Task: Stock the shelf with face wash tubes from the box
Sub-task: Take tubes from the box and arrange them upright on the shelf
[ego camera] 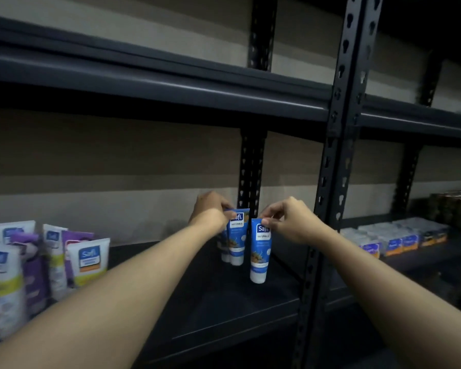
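Blue and white face wash tubes stand cap-down on the dark shelf board (213,296). My left hand (210,211) grips the top of a blue tube (237,241) at the back, with another tube or two partly hidden behind it. My right hand (285,219) pinches the top edge of a second blue tube (260,254), which stands a little nearer the front. The box is not in view.
White and purple tubes (53,259) crowd the shelf's left end. A black perforated upright (333,182) stands just right of my right hand. Packaged goods (399,238) fill the neighbouring bay. The shelf above (171,83) overhangs.
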